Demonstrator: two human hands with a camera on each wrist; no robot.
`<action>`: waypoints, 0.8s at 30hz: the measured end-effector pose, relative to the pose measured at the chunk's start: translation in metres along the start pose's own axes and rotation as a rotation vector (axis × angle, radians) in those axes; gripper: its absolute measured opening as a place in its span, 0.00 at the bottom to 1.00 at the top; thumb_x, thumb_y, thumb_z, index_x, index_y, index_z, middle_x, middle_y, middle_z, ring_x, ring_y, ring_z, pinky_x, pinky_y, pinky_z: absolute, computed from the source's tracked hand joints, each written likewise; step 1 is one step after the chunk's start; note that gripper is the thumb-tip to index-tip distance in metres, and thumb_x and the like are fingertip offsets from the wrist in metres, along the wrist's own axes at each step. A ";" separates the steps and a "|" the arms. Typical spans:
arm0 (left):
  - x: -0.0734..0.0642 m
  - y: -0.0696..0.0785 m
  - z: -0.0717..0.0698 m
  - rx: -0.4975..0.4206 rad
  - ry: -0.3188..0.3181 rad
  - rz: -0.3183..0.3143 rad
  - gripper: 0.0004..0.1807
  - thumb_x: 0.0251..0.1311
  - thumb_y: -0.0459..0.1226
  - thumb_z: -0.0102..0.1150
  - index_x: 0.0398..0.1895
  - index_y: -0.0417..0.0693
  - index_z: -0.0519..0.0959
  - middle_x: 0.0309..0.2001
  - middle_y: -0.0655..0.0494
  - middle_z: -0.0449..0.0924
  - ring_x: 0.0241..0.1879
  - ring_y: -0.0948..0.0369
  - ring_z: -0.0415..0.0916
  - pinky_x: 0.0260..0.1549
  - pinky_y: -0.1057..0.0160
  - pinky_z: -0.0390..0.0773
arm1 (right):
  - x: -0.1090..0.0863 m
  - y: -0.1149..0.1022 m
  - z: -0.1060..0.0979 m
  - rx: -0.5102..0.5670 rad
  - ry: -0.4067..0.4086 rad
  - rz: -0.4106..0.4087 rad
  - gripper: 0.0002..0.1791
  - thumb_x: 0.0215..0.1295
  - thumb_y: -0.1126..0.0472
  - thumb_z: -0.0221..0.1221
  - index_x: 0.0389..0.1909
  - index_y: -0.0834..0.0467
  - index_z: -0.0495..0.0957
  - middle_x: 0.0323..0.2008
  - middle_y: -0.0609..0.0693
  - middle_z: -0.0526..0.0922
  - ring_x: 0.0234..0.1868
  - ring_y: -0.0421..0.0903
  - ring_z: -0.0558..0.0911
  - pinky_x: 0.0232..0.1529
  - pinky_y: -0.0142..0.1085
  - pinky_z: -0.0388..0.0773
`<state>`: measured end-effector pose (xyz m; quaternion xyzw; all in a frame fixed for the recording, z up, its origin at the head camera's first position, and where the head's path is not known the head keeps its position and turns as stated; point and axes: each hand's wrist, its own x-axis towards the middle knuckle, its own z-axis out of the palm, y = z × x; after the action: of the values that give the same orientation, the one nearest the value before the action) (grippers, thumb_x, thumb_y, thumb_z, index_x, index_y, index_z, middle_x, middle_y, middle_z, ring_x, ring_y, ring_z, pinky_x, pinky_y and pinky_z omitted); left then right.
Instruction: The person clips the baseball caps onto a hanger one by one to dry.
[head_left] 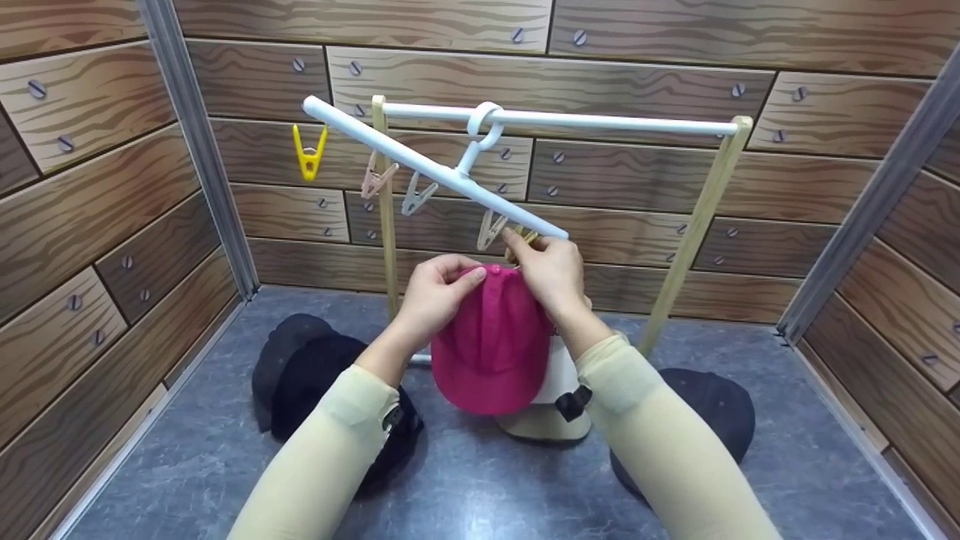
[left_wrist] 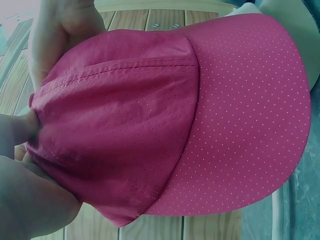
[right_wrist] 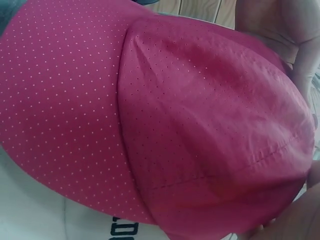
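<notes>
A pink baseball cap, brim down and finely perforated, hangs upright below the low end of a tilted light-blue clip hanger. My left hand pinches its crown beside the top button, thumb in front. On the crown's other side, my right hand holds a golden-brown clothespin just under the hanger's low end. The fingers partly cover that clothespin. Both wrist views show the cap's panels and dotted brim close up. A beige clothespin hangs just left of the right hand.
The hanger hooks over a white rail on wooden posts. Yellow, pink and white clothespins hang from its raised side. Behind the pink cap is a pale cap. Dark caps lie left and right.
</notes>
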<state>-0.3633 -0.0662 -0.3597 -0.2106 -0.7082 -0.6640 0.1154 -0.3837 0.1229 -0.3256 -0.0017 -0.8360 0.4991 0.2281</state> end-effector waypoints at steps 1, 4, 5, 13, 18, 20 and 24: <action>0.000 0.000 0.000 0.000 -0.003 0.002 0.07 0.75 0.31 0.69 0.47 0.33 0.90 0.39 0.49 0.93 0.37 0.66 0.84 0.39 0.67 0.82 | 0.000 0.000 0.000 0.006 0.011 0.000 0.28 0.70 0.36 0.71 0.25 0.57 0.91 0.25 0.48 0.87 0.32 0.49 0.79 0.35 0.38 0.73; 0.000 0.000 0.000 -0.001 -0.003 0.005 0.07 0.74 0.31 0.69 0.47 0.33 0.90 0.39 0.49 0.93 0.37 0.66 0.84 0.39 0.67 0.82 | 0.002 0.000 0.002 0.011 0.049 -0.001 0.29 0.69 0.36 0.73 0.20 0.56 0.88 0.21 0.44 0.82 0.29 0.48 0.77 0.31 0.38 0.71; 0.000 0.000 0.000 -0.001 -0.002 0.003 0.07 0.74 0.31 0.69 0.47 0.33 0.90 0.39 0.49 0.93 0.37 0.66 0.84 0.40 0.67 0.82 | 0.002 0.000 0.002 0.014 0.061 0.000 0.29 0.69 0.37 0.73 0.19 0.55 0.87 0.20 0.43 0.80 0.28 0.47 0.76 0.30 0.38 0.70; 0.000 -0.003 -0.001 0.015 -0.005 0.001 0.07 0.74 0.30 0.69 0.48 0.33 0.90 0.40 0.48 0.93 0.37 0.66 0.84 0.40 0.67 0.82 | 0.005 0.002 0.002 0.037 0.100 0.008 0.28 0.70 0.39 0.72 0.21 0.58 0.88 0.20 0.44 0.82 0.29 0.47 0.78 0.34 0.39 0.72; 0.001 -0.002 -0.001 0.020 0.001 0.006 0.07 0.74 0.30 0.69 0.47 0.33 0.90 0.40 0.48 0.93 0.38 0.66 0.84 0.40 0.67 0.82 | 0.005 0.003 0.001 0.023 0.096 0.009 0.28 0.72 0.38 0.71 0.23 0.58 0.89 0.22 0.46 0.84 0.31 0.49 0.80 0.37 0.41 0.74; 0.001 -0.001 0.000 0.015 0.003 0.005 0.07 0.74 0.30 0.70 0.47 0.33 0.90 0.39 0.49 0.93 0.37 0.66 0.84 0.40 0.67 0.82 | 0.005 0.003 0.000 0.018 0.090 0.003 0.28 0.72 0.38 0.70 0.23 0.58 0.90 0.21 0.45 0.83 0.31 0.49 0.79 0.36 0.41 0.73; 0.001 0.000 0.000 0.005 0.006 0.001 0.07 0.74 0.31 0.69 0.47 0.34 0.90 0.38 0.50 0.93 0.36 0.66 0.84 0.39 0.67 0.82 | 0.006 0.002 -0.003 0.002 0.082 -0.018 0.30 0.73 0.38 0.70 0.21 0.59 0.88 0.18 0.43 0.75 0.28 0.48 0.73 0.32 0.40 0.68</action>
<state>-0.3642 -0.0662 -0.3588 -0.2087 -0.7092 -0.6629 0.1184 -0.3883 0.1275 -0.3242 -0.0143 -0.8254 0.4973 0.2668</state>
